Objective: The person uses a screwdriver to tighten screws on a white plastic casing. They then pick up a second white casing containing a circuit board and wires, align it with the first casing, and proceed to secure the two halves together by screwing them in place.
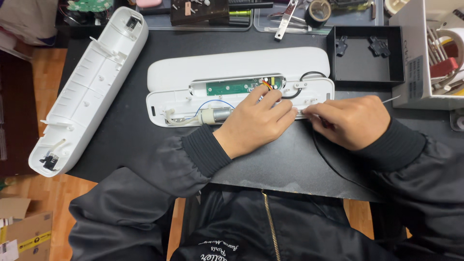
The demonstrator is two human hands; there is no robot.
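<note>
Across the middle of the black work mat [121,140] lies a long white plastic appliance housing with its cover off [169,104], its length running left to right, its near edge well back from the mat's front edge. Bare mat lies in front of it and to its left. Further left, the detached long white plastic cover shell [89,89] rests at a slant, its lower end past the mat's left edge, over the wooden floor [48,77]. Behind the housing's right end sits a shallow square black tray [365,79], near it but apart; a white box of tools [415,72] stands just right of the tray. Clear trays of clutter line the mat's far edge.

Inside the open housing show a green circuit board [232,87], a small silver cylindrical motor [215,115] with a blue wire arcing above it, and a black cable [333,166] that leaves the right part and trails toward the front edge.

The left hand [253,123] lies flat-fingered on the housing, fingertips touching the area just right of the board, pressing rather than gripping. The right hand [350,121] is curled, its fingertips pinched narrowly at the housing's near right edge beside the left fingers; what it pinches is hidden.
</note>
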